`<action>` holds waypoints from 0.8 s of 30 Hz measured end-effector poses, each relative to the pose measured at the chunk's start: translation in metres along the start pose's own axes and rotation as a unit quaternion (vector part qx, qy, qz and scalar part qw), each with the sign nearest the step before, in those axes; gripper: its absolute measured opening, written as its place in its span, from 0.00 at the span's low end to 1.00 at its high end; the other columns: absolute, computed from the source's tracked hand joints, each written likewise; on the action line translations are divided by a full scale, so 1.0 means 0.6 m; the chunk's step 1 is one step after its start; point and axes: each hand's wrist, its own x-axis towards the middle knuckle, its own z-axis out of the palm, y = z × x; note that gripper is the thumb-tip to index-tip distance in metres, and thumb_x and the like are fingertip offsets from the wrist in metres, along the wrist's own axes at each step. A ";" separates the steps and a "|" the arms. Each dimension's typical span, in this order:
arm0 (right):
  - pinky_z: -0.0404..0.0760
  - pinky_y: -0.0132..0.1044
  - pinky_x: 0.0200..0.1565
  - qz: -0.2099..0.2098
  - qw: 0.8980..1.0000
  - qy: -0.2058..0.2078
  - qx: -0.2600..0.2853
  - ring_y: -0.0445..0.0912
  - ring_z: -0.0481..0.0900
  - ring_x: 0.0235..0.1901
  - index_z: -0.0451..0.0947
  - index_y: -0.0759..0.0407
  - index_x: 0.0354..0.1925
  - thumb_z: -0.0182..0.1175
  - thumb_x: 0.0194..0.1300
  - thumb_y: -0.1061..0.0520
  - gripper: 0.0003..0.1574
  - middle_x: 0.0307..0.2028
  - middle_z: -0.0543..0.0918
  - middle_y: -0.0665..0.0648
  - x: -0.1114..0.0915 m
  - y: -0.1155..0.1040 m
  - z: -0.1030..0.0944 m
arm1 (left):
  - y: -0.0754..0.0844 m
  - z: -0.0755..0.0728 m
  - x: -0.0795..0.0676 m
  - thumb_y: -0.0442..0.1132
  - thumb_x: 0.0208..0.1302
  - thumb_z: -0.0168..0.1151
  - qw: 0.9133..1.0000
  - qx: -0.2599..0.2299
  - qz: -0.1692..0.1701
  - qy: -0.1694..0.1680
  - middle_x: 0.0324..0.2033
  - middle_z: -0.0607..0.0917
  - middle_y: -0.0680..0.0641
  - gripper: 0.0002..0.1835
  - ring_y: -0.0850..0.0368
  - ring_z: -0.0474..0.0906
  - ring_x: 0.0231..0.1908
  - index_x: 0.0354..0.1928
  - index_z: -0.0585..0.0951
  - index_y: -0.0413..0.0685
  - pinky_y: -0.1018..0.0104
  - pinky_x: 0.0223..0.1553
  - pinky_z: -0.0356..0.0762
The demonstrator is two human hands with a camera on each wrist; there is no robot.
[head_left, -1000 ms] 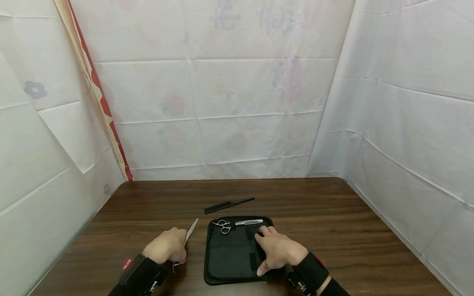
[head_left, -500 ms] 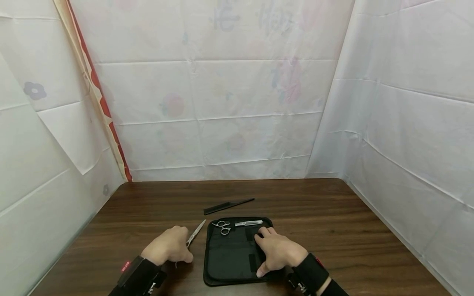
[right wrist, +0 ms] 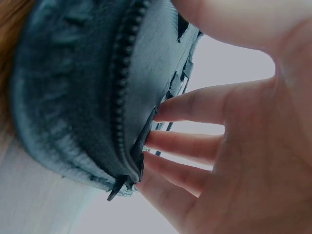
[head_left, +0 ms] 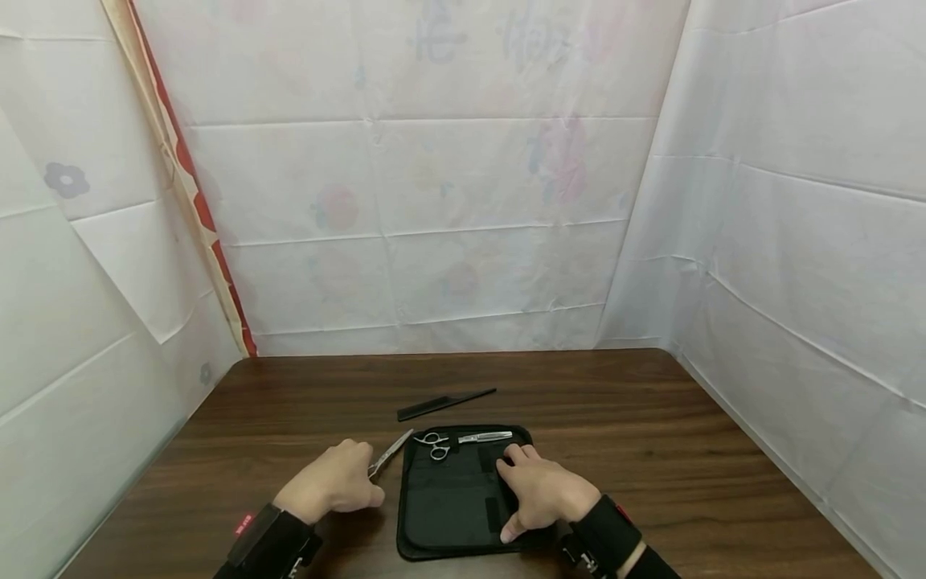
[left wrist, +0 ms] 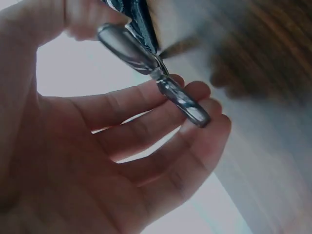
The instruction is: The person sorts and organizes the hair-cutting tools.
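My left hand pinches a pair of silver scissors, their blades pointing away and to the right beside the case's far left corner. In the left wrist view, the scissors' handles lie between thumb and fingertips. A black zippered case lies unfolded on the table. My right hand rests on its right side, fingers fairly straight; the right wrist view shows fingertips touching the case's zipped edge. A second pair of silver scissors sits across the far part of the case, partly covered by a band.
Beyond the case, a black comb with a long thin handle lies on the dark wooden table. White sheeting stands behind the table and along both sides.
My left hand has moved slightly right, bringing the scissors closer to the case and turning their blades further rightward. My right hand and the case have hardly moved.
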 end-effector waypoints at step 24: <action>0.75 0.48 0.60 0.002 1.000 0.001 -0.008 0.55 0.61 0.71 0.66 0.56 0.74 0.75 0.52 0.32 0.60 0.71 0.63 0.58 0.000 0.000 0.000 | -0.008 -0.003 0.001 0.40 0.50 0.63 0.995 -0.044 0.091 -0.010 0.12 0.54 0.60 0.19 0.64 0.49 0.14 0.15 0.60 0.56 0.68 0.19 0.52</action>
